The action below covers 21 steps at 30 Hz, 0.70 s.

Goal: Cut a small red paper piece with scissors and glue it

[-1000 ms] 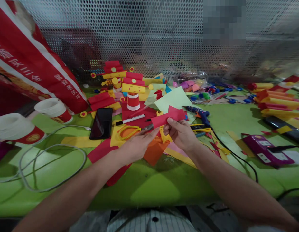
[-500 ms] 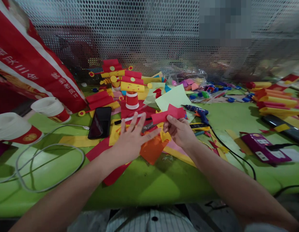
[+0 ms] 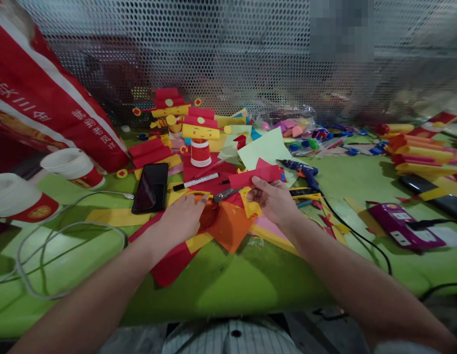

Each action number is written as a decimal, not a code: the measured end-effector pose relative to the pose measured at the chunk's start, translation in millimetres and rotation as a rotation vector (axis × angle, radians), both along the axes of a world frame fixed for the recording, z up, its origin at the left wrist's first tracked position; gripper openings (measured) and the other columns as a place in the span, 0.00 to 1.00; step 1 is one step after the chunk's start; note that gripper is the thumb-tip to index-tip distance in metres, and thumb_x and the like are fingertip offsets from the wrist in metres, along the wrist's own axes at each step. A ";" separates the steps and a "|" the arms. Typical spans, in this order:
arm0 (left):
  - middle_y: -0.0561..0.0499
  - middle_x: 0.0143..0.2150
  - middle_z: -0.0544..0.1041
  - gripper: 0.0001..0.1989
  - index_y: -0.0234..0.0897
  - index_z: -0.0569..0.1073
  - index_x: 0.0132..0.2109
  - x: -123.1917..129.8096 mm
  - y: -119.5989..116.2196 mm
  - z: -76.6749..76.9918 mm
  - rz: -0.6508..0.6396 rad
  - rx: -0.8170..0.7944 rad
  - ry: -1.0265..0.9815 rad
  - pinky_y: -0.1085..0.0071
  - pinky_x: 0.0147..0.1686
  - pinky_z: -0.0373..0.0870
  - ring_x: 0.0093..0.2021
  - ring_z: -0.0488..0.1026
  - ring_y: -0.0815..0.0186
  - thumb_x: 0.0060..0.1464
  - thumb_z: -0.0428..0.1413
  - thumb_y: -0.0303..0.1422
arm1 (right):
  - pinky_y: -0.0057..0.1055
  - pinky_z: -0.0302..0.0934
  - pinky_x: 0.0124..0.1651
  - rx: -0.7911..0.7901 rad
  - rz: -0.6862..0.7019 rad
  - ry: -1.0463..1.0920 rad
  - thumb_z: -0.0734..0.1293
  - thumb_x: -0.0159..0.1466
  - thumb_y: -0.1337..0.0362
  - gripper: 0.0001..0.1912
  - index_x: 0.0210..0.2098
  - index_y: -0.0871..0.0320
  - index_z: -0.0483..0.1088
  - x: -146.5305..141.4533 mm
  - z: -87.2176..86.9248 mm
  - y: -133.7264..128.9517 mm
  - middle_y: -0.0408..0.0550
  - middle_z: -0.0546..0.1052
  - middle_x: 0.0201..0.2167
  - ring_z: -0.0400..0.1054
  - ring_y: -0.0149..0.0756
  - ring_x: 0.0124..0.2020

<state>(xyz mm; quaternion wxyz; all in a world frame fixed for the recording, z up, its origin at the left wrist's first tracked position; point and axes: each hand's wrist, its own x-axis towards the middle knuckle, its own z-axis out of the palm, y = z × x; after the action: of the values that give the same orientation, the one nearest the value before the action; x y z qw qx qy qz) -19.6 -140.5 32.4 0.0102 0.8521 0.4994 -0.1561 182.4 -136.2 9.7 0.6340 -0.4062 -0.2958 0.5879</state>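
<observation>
My right hand [image 3: 274, 199] pinches a folded strip of red paper [image 3: 256, 176] between thumb and fingers. Lower on the left, my left hand [image 3: 184, 214] has its fingers curled at the yellow handle of a pair of scissors [image 3: 225, 194], whose blades point right. Under and beside the scissors are an orange sheet [image 3: 231, 228] and yellow scraps. A white marker [image 3: 197, 182] with black ends lies above my left hand. Behind it stands a paper figure [image 3: 201, 132] with a smiling yellow face, a red hat and a paper-cup body.
A black phone [image 3: 151, 188], a looped white cable and paper cups [image 3: 71, 167] are at the left. A blue glue gun [image 3: 302, 170] lies right of my right hand, its cord running to a purple power strip [image 3: 403, 226]. A metal mesh [image 3: 228, 59] rises behind the green table [image 3: 250, 290].
My left hand has moved down and left, and its spread fingers have curled at the scissors' handle. My right hand has barely moved with the red strip.
</observation>
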 end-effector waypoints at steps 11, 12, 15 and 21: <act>0.36 0.58 0.65 0.36 0.32 0.53 0.63 -15.3 8.5 2.8 -0.031 -0.039 -0.102 0.58 0.51 0.63 0.56 0.65 0.51 0.45 0.48 0.24 | 0.23 0.70 0.27 -0.075 -0.056 0.188 0.75 0.42 0.68 0.11 0.18 0.59 0.68 3.4 2.0 5.1 0.40 0.74 0.15 0.74 0.32 0.23; 0.36 0.59 0.65 0.35 0.31 0.54 0.63 -16.7 9.1 5.7 -0.050 -0.038 -0.130 0.58 0.53 0.62 0.57 0.64 0.52 0.45 0.47 0.24 | 0.23 0.70 0.26 -0.091 -0.063 0.200 0.74 0.43 0.69 0.10 0.18 0.59 0.68 4.1 2.8 5.6 0.40 0.75 0.16 0.74 0.32 0.23; 0.36 0.60 0.63 0.35 0.29 0.54 0.63 -21.0 11.0 16.8 -0.050 -0.013 -0.201 0.59 0.55 0.59 0.59 0.62 0.53 0.44 0.47 0.24 | 0.21 0.69 0.24 -0.128 -0.095 0.230 0.73 0.45 0.70 0.09 0.19 0.59 0.68 6.5 5.9 6.6 0.40 0.74 0.15 0.73 0.31 0.21; 0.41 0.45 0.76 0.28 0.36 0.62 0.58 -23.4 16.8 24.3 0.251 0.069 -0.530 0.58 0.41 0.68 0.44 0.73 0.50 0.47 0.50 0.33 | 0.19 0.68 0.23 -0.124 -0.135 0.269 0.70 0.49 0.71 0.05 0.20 0.59 0.69 9.1 11.9 6.4 0.41 0.75 0.15 0.71 0.28 0.20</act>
<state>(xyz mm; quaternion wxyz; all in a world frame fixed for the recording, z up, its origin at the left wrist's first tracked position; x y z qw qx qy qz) -43.0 -123.6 56.7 0.1305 0.7946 0.5858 0.0915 191.5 -129.9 21.6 0.6796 -0.3811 -0.1433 0.6103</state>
